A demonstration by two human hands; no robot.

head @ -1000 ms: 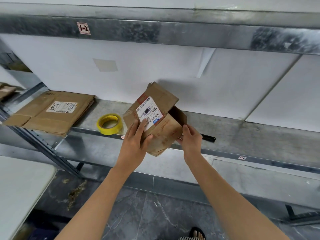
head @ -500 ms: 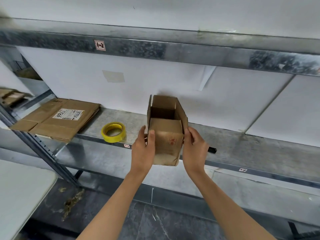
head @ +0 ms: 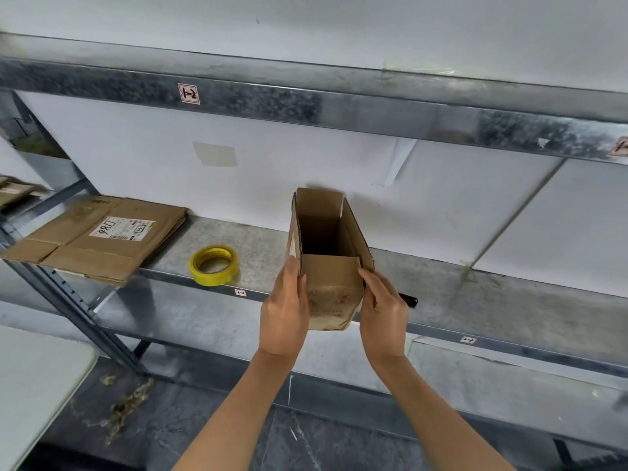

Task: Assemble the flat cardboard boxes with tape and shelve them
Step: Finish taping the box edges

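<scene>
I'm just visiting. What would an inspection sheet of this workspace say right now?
Surface: grey metal shelf, small labels on its front edge.
Job's things: open box, upright, flaps up; flat cardboard boxes stacked at left; yellow tape roll lying flat between them.
Clutter: black object, partly hidden behind the right hand; floor debris.
Hands: left hand and right hand hold the open box by its sides.
Cables: nothing seen.
Surroundings: white wall panels behind; white table at lower left.

metal shelf [head: 475,287], grey, bare at right | flattened cardboard boxes [head: 102,243] stacked at left end, overhanging front edge | yellow tape roll [head: 214,265] flat beside stack | black object [head: 409,300] further right, mostly hidden
</scene>
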